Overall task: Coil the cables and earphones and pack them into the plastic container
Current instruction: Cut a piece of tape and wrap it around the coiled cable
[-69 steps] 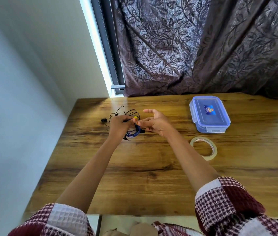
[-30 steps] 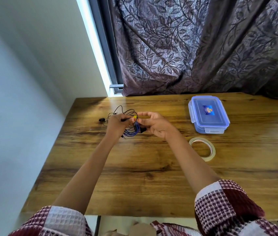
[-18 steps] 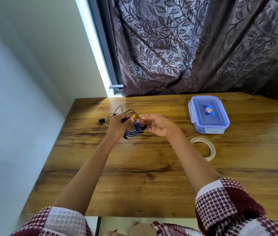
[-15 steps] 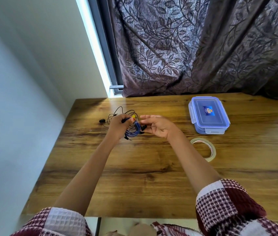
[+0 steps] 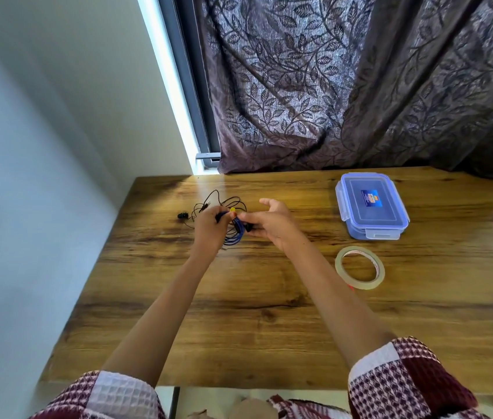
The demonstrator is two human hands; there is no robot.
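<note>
My left hand (image 5: 209,229) grips a coiled blue cable (image 5: 236,235) a little above the wooden table (image 5: 269,297). My right hand (image 5: 272,222) pinches the cable's dark end by the coil, with its upper fingers stretched out. A yellow bit shows at the top of the coil. Black earphones (image 5: 209,204) lie tangled on the table just behind my left hand, one earbud lying to the left. The blue plastic container (image 5: 370,204) stands at the back right with its lid clipped shut.
A roll of clear tape (image 5: 359,267) lies flat in front of the container. A dark leaf-patterned curtain (image 5: 360,86) hangs behind the table, and a white wall runs along the left edge.
My right hand has kept working at the coil's right side, its fingers shifting round the cable end. The left hand holds the coil in nearly the same place.
</note>
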